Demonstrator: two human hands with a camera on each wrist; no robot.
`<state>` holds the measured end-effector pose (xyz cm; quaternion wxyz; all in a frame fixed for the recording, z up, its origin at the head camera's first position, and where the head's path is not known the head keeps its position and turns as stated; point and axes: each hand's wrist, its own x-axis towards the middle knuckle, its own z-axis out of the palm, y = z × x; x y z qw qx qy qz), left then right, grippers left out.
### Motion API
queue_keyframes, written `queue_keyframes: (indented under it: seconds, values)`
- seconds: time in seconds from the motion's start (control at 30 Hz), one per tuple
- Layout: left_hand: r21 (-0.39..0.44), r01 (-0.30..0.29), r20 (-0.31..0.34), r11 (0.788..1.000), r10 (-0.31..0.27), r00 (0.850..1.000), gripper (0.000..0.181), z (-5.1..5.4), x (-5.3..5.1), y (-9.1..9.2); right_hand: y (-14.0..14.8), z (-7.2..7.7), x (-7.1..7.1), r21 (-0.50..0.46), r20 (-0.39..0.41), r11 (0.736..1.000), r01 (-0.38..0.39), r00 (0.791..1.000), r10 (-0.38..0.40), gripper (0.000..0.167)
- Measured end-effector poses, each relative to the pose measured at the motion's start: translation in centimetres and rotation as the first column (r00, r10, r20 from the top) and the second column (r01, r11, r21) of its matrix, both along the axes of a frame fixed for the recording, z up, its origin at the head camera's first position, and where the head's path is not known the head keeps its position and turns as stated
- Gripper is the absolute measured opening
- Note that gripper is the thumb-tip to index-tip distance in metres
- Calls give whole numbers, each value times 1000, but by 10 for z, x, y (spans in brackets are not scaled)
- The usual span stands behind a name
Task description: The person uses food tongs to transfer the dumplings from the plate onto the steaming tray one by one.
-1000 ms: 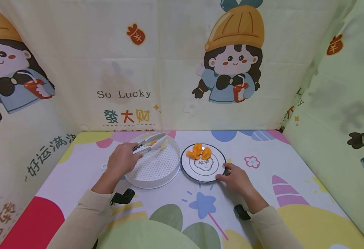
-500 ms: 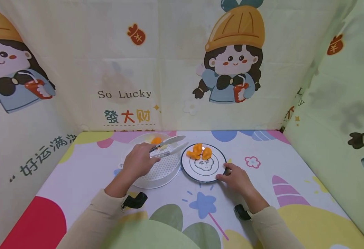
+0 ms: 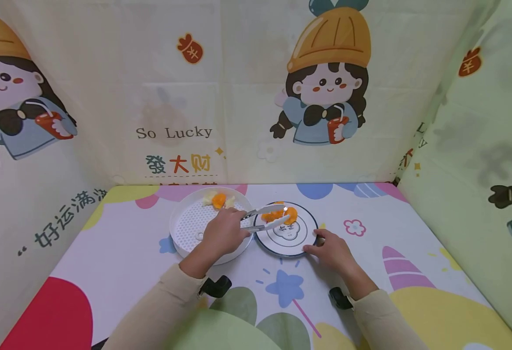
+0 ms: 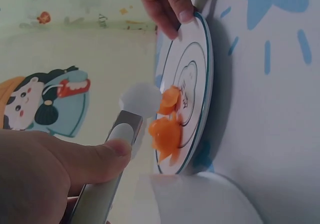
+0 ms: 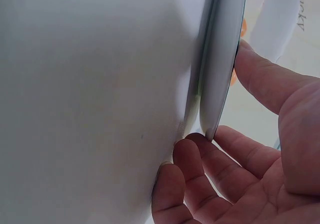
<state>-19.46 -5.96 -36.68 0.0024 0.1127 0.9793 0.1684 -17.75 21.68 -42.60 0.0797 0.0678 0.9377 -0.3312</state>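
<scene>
Soft diffuse light with faint shadows

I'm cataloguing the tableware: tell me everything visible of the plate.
The plate looks ceramic: round, white, dark-rimmed, with ring lines and a flower-shaped outline around dark lettering. It sits face up on the table, close beside the white perforated tray. Orange pieces rest on it, the right hand grips its edge, and tongs hang over it.

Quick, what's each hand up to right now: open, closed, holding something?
Left hand: gripping the tongs.
Right hand: holding the plate by its rim.
</scene>
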Motion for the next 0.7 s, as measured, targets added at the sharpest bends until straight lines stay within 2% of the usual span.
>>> queue_keyframes:
  seconds: [0.33, 0.53, 0.7]
  values:
    - [-39, 16, -6, 999, -16, 1000, 52, -11, -5, 21, 0, 1, -1, 4, 1, 1000, -8, 1000, 8, 71]
    - [-78, 15, -33, 997, -18, 999, 54, -13, -7, 27, 1, -1, -2, 8, 4, 1000, -10, 1000, 10, 72]
    - [-95, 7, -30, 995, -9, 1000, 54, -14, -9, 31, 1, -1, -2, 7, 11, 1000, -5, 1000, 4, 72]
